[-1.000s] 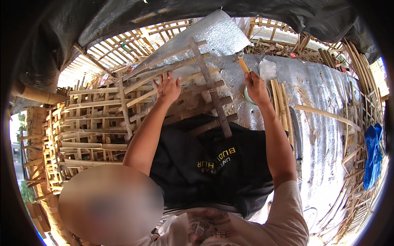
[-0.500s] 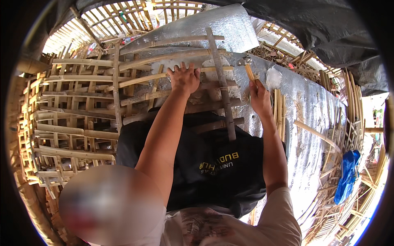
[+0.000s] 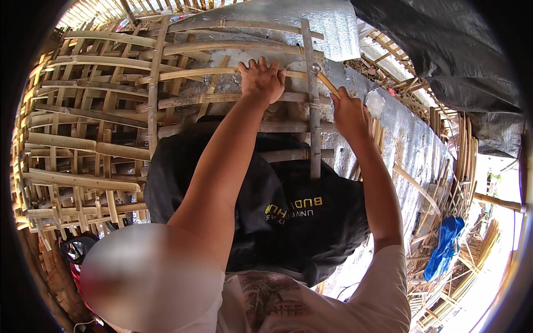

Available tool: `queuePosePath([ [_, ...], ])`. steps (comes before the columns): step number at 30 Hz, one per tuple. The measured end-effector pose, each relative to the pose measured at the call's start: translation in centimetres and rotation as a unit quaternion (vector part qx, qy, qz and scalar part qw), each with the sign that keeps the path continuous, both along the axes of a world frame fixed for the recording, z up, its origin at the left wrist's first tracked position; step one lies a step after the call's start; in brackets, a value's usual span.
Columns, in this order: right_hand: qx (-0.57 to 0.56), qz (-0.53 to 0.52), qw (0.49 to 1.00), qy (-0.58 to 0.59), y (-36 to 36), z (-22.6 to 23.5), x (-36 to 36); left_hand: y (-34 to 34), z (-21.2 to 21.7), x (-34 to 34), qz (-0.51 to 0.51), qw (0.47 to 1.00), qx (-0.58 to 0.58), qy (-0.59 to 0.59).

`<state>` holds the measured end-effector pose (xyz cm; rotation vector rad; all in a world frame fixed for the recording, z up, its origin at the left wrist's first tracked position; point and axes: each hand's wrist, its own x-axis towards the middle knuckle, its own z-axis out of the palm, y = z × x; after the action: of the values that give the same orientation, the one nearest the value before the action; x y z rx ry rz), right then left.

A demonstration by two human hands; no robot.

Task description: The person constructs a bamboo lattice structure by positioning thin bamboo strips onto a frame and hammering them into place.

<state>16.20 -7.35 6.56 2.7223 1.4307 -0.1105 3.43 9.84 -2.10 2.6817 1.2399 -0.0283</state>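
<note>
At the frame's [image 3: 219,98] right edge: the hammer's [image 3: 323,78] head sat at the strip [image 3: 315,130], contact unclear.
Right hand [image 3: 351,111]: fingers wrapped around the handle [image 3: 330,85].
Left hand [image 3: 262,80]: fingers lay spread, unclenched, over a slat [image 3: 191,73].
Frame: lay with its lower right corner over black cloth [image 3: 311,238].

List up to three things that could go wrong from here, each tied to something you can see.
1. The left hand is spread on a slat near the hammer, so a stray blow might catch its fingers.
2. The crosspiece at the hammer's head looks narrow; a hard hit could split it.
3. Its near end lies over loose black cloth, so it may shift if struck.
</note>
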Motion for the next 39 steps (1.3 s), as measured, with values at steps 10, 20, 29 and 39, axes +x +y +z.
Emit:
queuePosePath([
  [10,-0.038,0.009,0.999,-0.021,1.3,0.8,-0.9,0.3,-0.2,-0.2,-0.004,1.000,-0.005,0.003],
  [20,-0.026,0.063,0.994,-0.083,0.2,1.3,-0.3,0.1,0.0,-0.2,-0.004,1.000,-0.016,0.011],
  [29,-0.086,0.043,0.994,-0.059,0.9,1.0,0.2,0.1,-0.3,-0.5,-0.002,1.000,-0.001,-0.005],
  [39,-0.097,0.064,0.990,-0.080,1.5,1.6,-1.0,0.1,-0.7,-0.5,0.000,1.000,0.009,-0.025],
])
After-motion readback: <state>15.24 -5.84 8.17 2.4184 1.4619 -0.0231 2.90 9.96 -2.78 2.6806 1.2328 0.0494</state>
